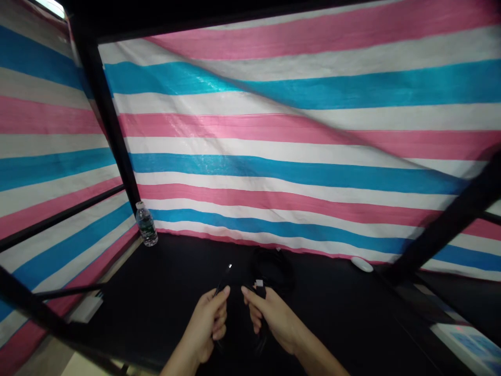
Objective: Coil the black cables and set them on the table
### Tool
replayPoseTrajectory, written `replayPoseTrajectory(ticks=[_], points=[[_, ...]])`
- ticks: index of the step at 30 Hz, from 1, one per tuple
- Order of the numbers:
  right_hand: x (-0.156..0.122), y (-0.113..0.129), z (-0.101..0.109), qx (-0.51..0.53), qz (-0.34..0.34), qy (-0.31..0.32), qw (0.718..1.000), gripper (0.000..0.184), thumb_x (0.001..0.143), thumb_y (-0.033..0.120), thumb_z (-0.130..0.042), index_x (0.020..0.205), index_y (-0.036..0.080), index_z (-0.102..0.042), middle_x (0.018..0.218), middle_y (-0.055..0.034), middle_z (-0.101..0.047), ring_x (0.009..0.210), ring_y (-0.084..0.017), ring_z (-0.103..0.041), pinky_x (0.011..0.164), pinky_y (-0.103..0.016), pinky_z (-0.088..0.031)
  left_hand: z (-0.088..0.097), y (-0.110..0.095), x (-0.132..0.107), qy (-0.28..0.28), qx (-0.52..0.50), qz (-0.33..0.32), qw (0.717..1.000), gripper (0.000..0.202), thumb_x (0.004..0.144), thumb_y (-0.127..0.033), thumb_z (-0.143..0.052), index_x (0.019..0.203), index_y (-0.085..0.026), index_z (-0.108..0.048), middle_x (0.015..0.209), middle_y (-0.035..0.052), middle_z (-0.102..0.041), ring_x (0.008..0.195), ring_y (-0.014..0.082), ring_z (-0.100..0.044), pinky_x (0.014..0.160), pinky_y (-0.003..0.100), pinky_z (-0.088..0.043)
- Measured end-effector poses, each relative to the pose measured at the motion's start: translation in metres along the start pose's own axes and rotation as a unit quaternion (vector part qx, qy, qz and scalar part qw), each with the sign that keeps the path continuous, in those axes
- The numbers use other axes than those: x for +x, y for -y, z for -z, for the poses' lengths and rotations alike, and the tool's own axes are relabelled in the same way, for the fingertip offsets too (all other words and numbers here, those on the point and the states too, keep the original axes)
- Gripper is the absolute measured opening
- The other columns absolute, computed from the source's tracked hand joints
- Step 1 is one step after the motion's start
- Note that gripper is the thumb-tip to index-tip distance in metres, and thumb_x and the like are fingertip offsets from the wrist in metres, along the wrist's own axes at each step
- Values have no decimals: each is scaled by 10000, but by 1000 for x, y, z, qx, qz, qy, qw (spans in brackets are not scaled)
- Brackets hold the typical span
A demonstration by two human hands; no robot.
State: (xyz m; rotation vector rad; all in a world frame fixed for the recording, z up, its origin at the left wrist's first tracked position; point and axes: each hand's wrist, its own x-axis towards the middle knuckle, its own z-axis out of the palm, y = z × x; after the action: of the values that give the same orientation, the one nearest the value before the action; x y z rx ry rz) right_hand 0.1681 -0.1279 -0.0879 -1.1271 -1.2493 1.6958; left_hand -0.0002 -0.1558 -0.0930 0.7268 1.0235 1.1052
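My left hand (211, 316) is closed around a thin black cable (222, 283), whose small metal plug tip points up and away from me. Just to its right, my right hand (270, 313) grips a second black cable end (260, 290) with a wider silver plug, and a dark bundle hangs below the fingers, hard to make out. Both hands hover over the near middle of the black tabletop (324, 313), slightly apart. Behind the right hand lies a coiled black cable (279, 266), its own light plug end at the top.
At the back left corner stands a clear water bottle (147, 225). A white computer mouse (362, 264) rests at the back right. A white box-like object (86, 309) sits by the left edge, and a white-and-blue item (467, 342) at the right. Black posts and striped sheeting (274, 172) enclose the table.
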Motion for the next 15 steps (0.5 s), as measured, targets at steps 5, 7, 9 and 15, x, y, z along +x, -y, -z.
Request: replayPoseTrajectory(ticks=[5,7,9,15], points=[[46,-24,-11,-10,-13,-55,998,508,791,677,-699,779,209,-503,537,106,-357,436,-71,-355,364,-186,-274,30,2,35,-100,290,-62,950,431,972,-565,-420,1247,-238,-482,541,-122,-356,410,110,-358,421,201,-313],[79,-29,-18,-40,-8,-89,995,413,873,578,-678,899,187,-548,584,88,-432,469,-82,-434,381,-180,-310,47,-4,58,-131,434,-76,888,377,1018,-437,-319,1214,-203,-540,651,-35,-553,555,160,-573,537,256,-458],[116,-32,-25,-84,-8,-124,989,318,957,459,-630,1050,157,-592,726,33,-573,571,-105,-553,471,-207,-447,62,-14,84,-149,482,-88,859,293,1000,-282,-362,1119,-174,-606,909,75,-683,867,198,-679,755,285,-511],[200,-39,-38,-252,70,-208,943,366,971,368,-642,1282,180,-601,1291,-99,-619,1088,-245,-643,909,-461,-567,85,-33,139,-238,616,-80,747,275,918,-133,-422,1085,-68,-630,1154,250,-656,1128,338,-627,975,443,-437]])
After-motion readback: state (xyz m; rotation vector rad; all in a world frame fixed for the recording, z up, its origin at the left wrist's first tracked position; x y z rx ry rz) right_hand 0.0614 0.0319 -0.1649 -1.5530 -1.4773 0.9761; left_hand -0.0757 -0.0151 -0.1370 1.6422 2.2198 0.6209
